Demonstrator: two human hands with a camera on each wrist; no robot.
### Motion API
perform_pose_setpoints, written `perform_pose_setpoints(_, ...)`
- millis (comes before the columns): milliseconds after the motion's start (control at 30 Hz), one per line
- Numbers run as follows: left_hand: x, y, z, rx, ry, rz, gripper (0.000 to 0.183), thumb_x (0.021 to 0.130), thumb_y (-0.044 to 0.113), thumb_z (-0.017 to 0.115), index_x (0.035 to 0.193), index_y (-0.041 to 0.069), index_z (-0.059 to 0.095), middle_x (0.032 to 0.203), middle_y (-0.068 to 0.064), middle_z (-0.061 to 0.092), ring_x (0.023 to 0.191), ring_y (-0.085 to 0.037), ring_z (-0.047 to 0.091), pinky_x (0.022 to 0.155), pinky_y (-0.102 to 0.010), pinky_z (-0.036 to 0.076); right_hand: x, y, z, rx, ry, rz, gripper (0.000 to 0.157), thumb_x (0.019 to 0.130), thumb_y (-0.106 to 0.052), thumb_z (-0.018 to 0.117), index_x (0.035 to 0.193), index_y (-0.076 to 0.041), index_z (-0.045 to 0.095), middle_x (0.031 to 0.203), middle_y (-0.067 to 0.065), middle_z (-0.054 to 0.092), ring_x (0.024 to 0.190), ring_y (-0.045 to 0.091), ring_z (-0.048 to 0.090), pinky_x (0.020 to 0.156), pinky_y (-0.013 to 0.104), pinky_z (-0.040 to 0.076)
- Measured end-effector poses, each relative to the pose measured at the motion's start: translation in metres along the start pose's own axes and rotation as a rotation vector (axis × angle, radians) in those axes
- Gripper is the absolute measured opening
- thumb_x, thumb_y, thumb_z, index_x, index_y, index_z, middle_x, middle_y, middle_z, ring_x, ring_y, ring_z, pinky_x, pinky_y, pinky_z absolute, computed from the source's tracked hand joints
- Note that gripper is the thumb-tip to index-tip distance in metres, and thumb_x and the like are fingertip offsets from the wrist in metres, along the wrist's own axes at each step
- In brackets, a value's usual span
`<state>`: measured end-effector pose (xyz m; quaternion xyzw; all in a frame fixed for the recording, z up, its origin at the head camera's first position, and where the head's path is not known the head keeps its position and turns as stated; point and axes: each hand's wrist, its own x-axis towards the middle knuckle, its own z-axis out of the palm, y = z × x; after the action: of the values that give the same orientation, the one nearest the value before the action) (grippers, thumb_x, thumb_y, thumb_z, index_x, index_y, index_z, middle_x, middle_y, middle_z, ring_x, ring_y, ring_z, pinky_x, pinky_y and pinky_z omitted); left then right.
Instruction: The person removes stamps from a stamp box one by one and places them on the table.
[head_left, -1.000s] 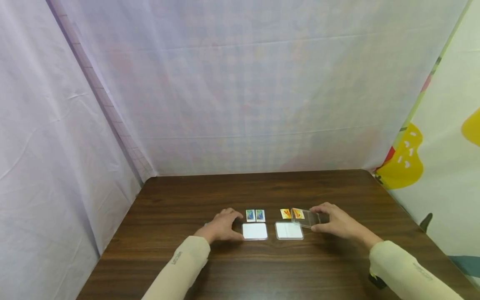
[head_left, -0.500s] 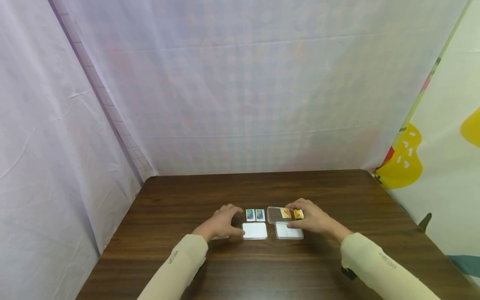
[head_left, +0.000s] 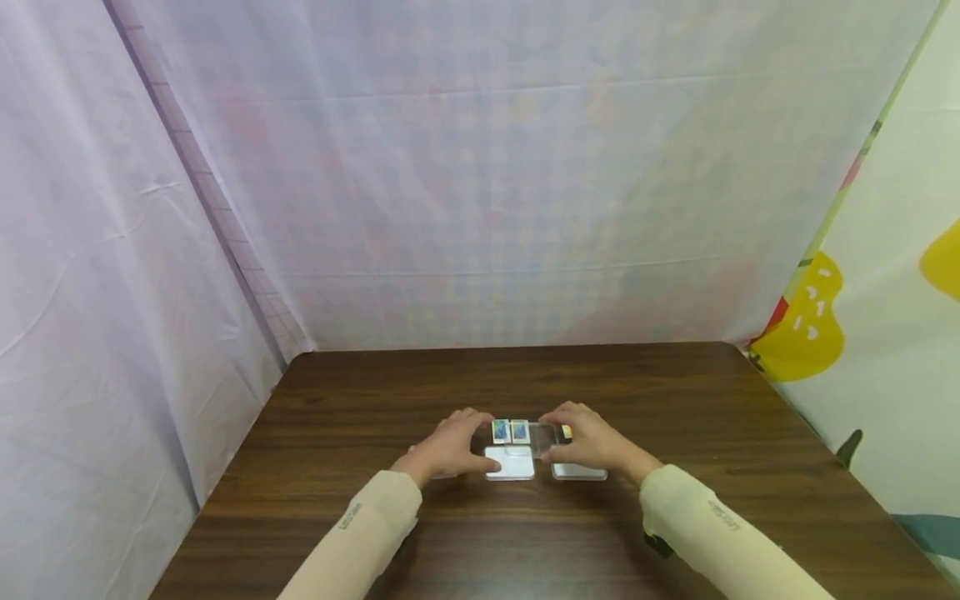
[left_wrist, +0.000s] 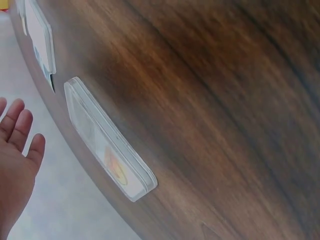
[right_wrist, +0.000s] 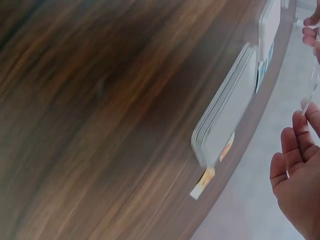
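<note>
My right hand (head_left: 588,437) pinches a clear plastic lid (head_left: 543,440) by its right end, thumb on the near edge and fingers on the far edge. The lid hangs over the table between both hands. My left hand (head_left: 450,446) is spread in a loose curve at the lid's left end; its fingertips come close to the lid in the right wrist view. Two blue stamps (head_left: 511,432) show near the lid's left part. Before them lies a white-lined case base (head_left: 513,467). A second base (head_left: 579,472) and a yellow stamp (head_left: 567,432) are partly hidden by my right hand.
A closed clear case (left_wrist: 110,145) with an orange picture inside lies under my left hand. Everything stands on a dark wood table (head_left: 480,542). White curtains (head_left: 480,208) hang behind and to the left, and a patterned cloth (head_left: 885,375) hangs at the right.
My right hand has carried the clear lid leftward, from over the yellow stamps to beside the blue ones. My left hand has shifted slightly right.
</note>
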<state>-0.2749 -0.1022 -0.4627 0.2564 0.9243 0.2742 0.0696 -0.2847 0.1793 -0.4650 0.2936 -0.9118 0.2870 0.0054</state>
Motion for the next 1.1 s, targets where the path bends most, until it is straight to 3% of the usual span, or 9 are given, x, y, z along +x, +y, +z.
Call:
perform_pose_setpoints(333,0.001,0.001,0.0,0.063,0.043,0.086,0.075,0.078,0.04,0.082,0.136,0.004,0.054,0.123,-0.008,0.058,0.118,-0.027,0.05,0.103,-0.048,0.037,0.013,-0.011,0.013,-0.073,0.0,-0.002,0.059,0.071,-0.038,0.084,0.117,-0.004,0.069,0.108,0.004,0.062,0.1,0.024,0.054,0.086,0.046,0.043)
perform_pose_setpoints(733,0.0,-0.004,0.004,0.129,0.017,0.068,0.067,0.079,0.036,0.081,0.134,0.005,0.059,0.121,-0.003,0.058,0.114,-0.021,0.05,0.1,-0.041,0.039,0.019,-0.016,0.027,-0.103,-0.02,-0.012,0.06,0.072,-0.041,0.085,0.118,-0.006,0.07,0.111,0.006,0.063,0.104,0.026,0.055,0.089,0.048,0.04)
perform_pose_setpoints(1100,-0.001,-0.007,0.008,0.18,0.024,0.12,0.059,0.078,0.037,0.08,0.126,0.006,0.064,0.117,-0.004,0.061,0.11,-0.022,0.053,0.094,-0.04,0.041,0.02,-0.019,0.035,-0.15,-0.066,-0.007,0.059,0.073,-0.041,0.085,0.12,-0.008,0.069,0.112,0.007,0.062,0.104,0.026,0.056,0.089,0.049,0.044)
